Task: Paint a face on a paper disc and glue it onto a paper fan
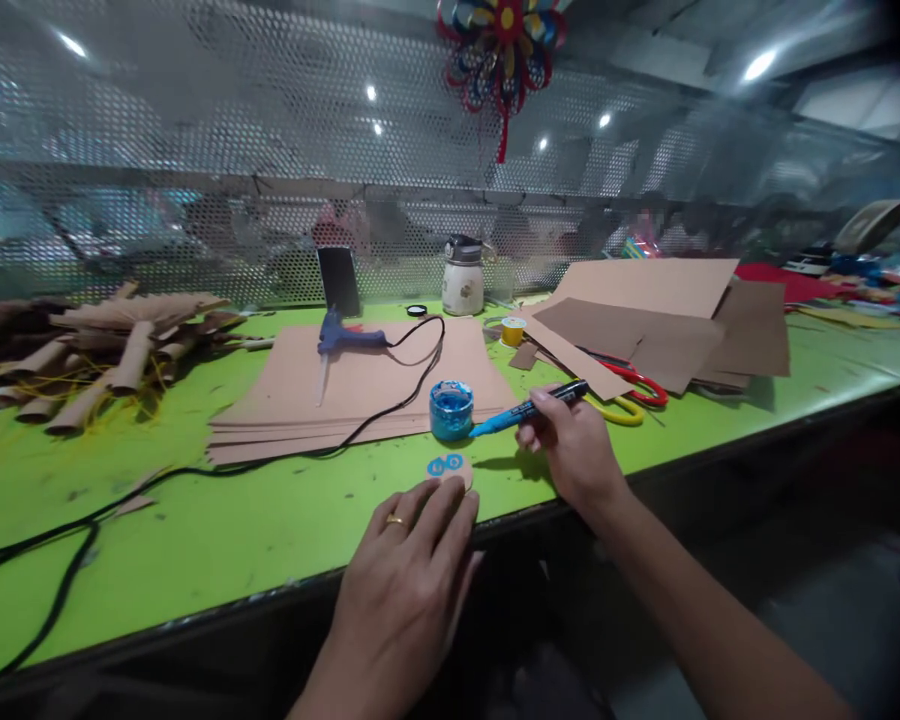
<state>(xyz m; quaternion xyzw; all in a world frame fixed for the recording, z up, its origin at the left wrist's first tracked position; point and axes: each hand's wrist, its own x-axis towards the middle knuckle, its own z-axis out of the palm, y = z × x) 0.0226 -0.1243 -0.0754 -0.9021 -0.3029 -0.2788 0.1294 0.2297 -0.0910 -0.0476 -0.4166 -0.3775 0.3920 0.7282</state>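
My right hand [570, 440] is closed round a blue paint marker [529, 408], its blue tip pointing left, close beside an open jar of blue paint [451, 410]. Below the jar, at the table's front edge, lies a small round piece of cardboard [459, 477] with two blue rings drawn on it. The fingertips of my left hand [412, 560], which wears a ring, hold that piece against the table and cover its lower part. The marker tip is apart from the cardboard.
Behind the jar, a blue glue gun [349, 338] rests on stacked cardboard sheets [270, 400]; its black cord [352, 432] runs left. Red-handled scissors [645, 385] and more cardboard [645, 290] lie right. A phone [337, 280], a bottle [463, 280] and cardboard rolls [131, 360] stand farther back.
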